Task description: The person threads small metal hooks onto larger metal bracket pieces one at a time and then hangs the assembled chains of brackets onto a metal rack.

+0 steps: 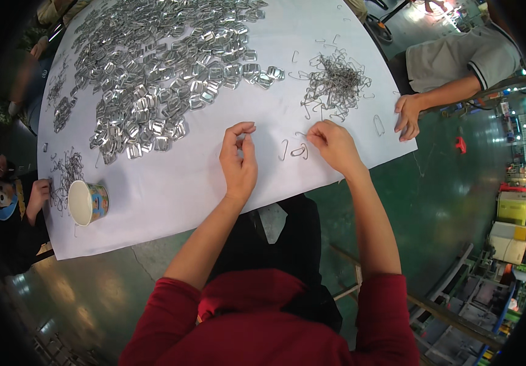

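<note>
Two bent wire clips (298, 150) lie on the white sheet (171, 183) between the hands, just left of the right hand (335, 145), long axes running roughly away from the person, slightly tilted. The right hand is nearer, fingertips (315, 135) pinched together, touching or just above the sheet by the clips; whether they grip a wire I cannot tell. The left hand (239, 160) sits further left, thumb and fingers curled together, maybe on a small wire, too small to tell. The wire pile (335, 82) lies beyond the right hand, the heap of metal buckles (159, 73) beyond the left.

Shiny metal clips (153, 73) are gleaming on matt white paper (171, 183) (thin grey wire hooks (334, 82) too), above a glossy green floor (452, 183).
</note>
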`<state>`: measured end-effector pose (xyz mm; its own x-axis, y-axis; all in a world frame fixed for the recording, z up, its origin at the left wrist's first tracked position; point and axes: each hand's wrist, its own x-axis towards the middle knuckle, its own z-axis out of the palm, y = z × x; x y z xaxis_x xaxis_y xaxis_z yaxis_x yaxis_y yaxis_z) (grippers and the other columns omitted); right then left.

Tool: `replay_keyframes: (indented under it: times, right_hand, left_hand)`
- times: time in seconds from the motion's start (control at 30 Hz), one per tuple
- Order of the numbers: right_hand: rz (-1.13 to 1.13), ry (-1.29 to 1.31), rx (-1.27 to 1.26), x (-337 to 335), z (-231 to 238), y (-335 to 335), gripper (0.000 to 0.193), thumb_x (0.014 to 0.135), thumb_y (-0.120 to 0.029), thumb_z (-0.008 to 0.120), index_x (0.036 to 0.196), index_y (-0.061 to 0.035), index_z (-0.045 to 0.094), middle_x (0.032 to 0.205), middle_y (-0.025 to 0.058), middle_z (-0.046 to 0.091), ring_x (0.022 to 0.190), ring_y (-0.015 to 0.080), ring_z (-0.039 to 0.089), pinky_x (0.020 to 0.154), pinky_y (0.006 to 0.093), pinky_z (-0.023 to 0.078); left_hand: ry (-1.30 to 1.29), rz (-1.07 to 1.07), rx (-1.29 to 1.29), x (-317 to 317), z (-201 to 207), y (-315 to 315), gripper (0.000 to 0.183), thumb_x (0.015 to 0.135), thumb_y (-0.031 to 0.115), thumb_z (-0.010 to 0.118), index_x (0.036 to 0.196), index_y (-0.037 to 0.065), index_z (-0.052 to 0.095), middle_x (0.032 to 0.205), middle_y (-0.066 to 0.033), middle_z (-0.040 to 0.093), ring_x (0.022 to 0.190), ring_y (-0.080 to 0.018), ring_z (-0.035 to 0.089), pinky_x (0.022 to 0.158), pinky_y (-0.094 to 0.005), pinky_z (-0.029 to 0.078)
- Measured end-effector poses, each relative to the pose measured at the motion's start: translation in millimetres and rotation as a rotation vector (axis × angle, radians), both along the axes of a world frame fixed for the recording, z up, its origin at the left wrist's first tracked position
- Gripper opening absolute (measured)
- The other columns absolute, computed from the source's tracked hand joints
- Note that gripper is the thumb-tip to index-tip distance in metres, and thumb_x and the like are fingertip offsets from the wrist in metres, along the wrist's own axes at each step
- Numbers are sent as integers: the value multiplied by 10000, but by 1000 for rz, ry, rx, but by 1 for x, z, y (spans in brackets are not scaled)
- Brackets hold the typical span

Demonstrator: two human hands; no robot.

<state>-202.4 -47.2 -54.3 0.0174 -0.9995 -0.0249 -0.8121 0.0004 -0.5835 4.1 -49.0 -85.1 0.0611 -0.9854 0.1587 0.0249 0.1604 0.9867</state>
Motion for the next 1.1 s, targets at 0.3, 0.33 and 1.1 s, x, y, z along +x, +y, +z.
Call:
replay_keyframes:
  times: [0.3, 0.33, 1.1]
  right_hand:
    - [357, 155, -178, 29, 19, -4, 96, 732, -105, 666, 817, -111, 622, 810, 8, 557, 760, 183, 566, 711, 334, 413]
    - [395, 196, -162, 27, 18, -10, 88, 731, -111, 664, 806, -121, 619, 818, -5, 550, 781, 172, 562, 733, 334, 402]
    - [-100, -19, -353, 35, -19, 23, 89, 799, -106, 586, 886, -88, 591, 855, 100, 565, 762, 295, 583, 657, 388, 473]
  left_hand:
    - [-33, 57, -102, 0, -11, -5, 197, 844, -10, 447, 995, 35, 566, 937, -54, 614, 728, -98, 518, 639, -237, 413]
    - [-43, 61, -121, -2, -10, -5, 197, 842, -13, 446, 989, 35, 568, 932, -54, 617, 736, -100, 526, 640, -236, 414]
    - [-58, -18, -44, -3, -6, -2, 187, 844, -46, 448, 964, 29, 571, 910, -60, 619, 744, -95, 536, 674, -222, 420]
